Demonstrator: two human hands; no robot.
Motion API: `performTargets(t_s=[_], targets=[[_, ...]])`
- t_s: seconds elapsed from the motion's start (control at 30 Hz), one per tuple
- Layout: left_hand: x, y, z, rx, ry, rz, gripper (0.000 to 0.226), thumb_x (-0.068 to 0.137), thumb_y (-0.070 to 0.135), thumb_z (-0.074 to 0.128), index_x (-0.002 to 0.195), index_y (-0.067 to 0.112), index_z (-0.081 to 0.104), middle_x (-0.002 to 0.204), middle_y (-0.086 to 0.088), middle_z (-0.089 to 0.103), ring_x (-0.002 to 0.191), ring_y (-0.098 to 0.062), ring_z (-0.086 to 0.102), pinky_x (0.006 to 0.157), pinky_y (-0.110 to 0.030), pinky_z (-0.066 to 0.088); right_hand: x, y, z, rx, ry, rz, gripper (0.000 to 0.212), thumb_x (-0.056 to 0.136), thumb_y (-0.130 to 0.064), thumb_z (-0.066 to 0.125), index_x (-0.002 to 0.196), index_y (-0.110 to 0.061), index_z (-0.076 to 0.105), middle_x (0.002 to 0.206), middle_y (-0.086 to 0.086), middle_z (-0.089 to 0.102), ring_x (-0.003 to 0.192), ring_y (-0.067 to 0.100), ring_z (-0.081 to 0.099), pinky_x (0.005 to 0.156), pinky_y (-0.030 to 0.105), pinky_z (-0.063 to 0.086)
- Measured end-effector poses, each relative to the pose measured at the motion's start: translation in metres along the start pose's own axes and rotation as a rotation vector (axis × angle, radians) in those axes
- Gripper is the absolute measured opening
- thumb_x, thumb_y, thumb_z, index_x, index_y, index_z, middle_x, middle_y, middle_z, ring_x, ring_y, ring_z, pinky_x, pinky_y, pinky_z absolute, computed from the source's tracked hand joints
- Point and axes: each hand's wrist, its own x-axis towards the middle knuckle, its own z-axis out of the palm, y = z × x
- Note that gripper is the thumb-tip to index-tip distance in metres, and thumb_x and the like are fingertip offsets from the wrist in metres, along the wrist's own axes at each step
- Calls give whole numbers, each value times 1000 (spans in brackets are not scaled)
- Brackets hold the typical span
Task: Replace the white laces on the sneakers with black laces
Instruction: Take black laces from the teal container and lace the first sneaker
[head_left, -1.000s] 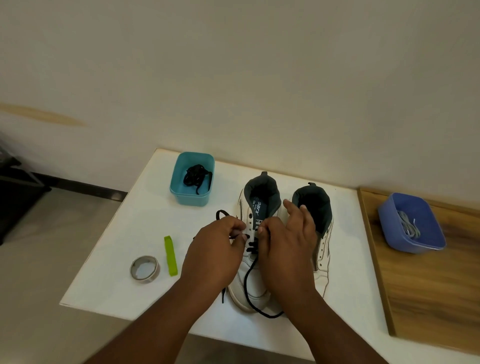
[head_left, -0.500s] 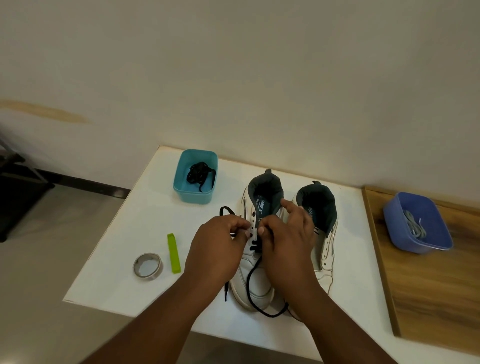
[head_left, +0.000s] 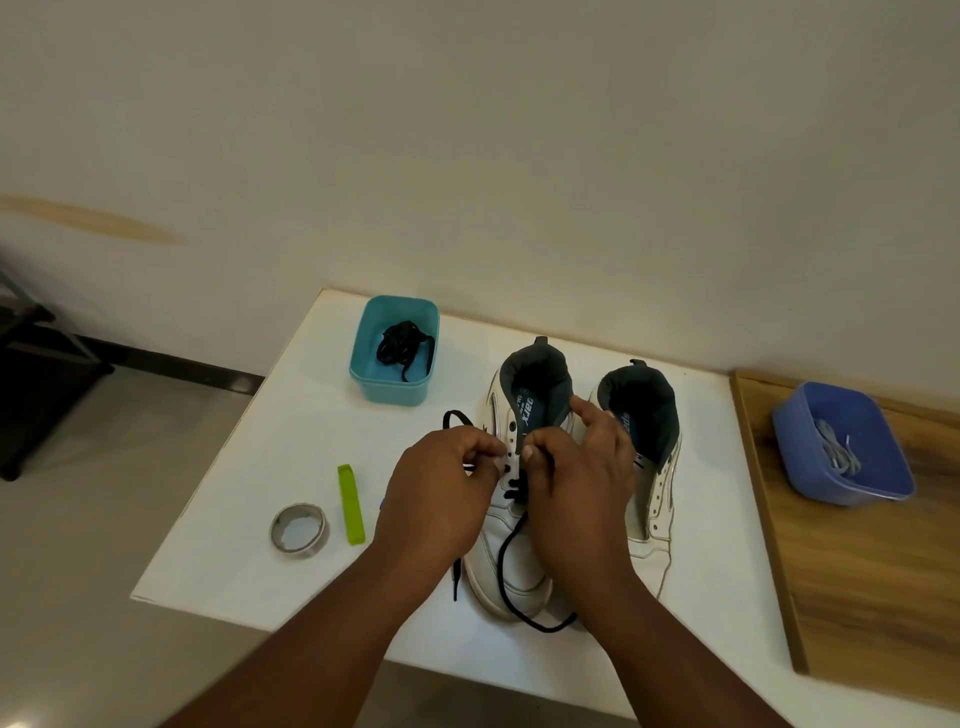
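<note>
Both hands are working over the left sneaker (head_left: 511, 551) on the white worktop (head_left: 260, 493): the left hand (head_left: 441, 493) is pinching the black lace (head_left: 506, 561) beside its eyelets, and the right hand (head_left: 576, 483) is gripping the tongue area, fingers curled. The other sneaker (head_left: 652, 467) is sitting just right of it.

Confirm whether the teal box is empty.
No, the teal box holds a bundled black lace.

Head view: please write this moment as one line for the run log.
step: lacing left sneaker | left hand: pinches black lace | right hand: on sneaker | right sneaker: unlaced | teal box: spare black lace
</note>
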Motion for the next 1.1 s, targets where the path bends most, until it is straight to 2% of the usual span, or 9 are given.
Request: performTargets(t_s=[0.27, 0.5, 0.7, 0.83, 0.9, 0.97, 1.03, 1.1], targets=[[-1, 2, 1, 1, 14, -19, 13, 94, 30, 66, 103, 37, 73, 100, 19, 71, 92, 0, 64, 80, -15, 46, 3, -2, -9, -61, -122, 3, 15, 101, -24, 53, 98, -27, 68, 157, 3, 36, 148, 30, 19, 111, 50, 28], [-1, 3, 1, -2, 7, -9, 15, 95, 27, 67, 104, 37, 74, 96, 21, 70, 87, 6, 61, 73, -4, 37, 1, -2, -1, -85, -83, -2, 12, 98, -21, 61, 96, -26, 71, 154, 4, 41, 146, 33, 25, 107, 54, 32], [0, 3, -1, -29, 26, -3, 8, 91, 35, 69, 97, 36, 75, 91, 20, 71, 85, 6, 62, 71, -9, 39, -1, -1, 3, 10, -29, 16, 12, 95, -20, 66, 95, -28, 75, 156, 4, 41, 149, 34, 21, 114, 56, 27], [-3, 5, -1, -9, 61, -2, 5, 92, 35, 67, 91, 35, 72, 90, 20, 69, 86, 3, 62, 71, -14, 40, -1, -2, -5, 27, -122, 8, 22, 97, -29, 54, 107, -30, 73, 163, 2, 29, 154, 26, 6, 120, 54, 15], [-4, 7, -2, 41, 114, 9, 5, 93, 33, 64, 90, 35, 67, 93, 18, 65, 87, 1, 59, 68, -12, 37, -1, -1, -12, 2, -160, -14, 35, 91, -40, 49, 119, -34, 70, 165, 0, 26, 154, 23, 5, 121, 52, 14], [-6, 11, -4, 53, 163, 18, 7, 95, 29, 59, 90, 33, 60, 94, 15, 62, 86, -3, 58, 66, -11, 36, -1, 1, -16, -57, -206, -33, 43, 89, -49, 52, 128, -36, 66, 166, 0, 23, 154, 24, 5, 121, 51, 15], [-9, 21, -5, -39, 222, 23, 8, 100, 24, 53, 93, 27, 56, 92, 14, 63, 83, -4, 59, 64, -11, 39, -2, 1, -19, -117, -239, -47, 48, 87, -56, 57, 131, -38, 62, 168, 0, 19, 155, 27, 7, 121, 50, 16], [-8, 33, -9, -384, 338, -36, 12, 104, 18, 44, 96, 18, 52, 89, 13, 68, 81, -3, 64, 73, -15, 47, -3, 1, -20, -142, -258, -40, 49, 87, -58, 62, 132, -39, 60, 168, 0, 16, 155, 26, 8, 122, 47, 15]])
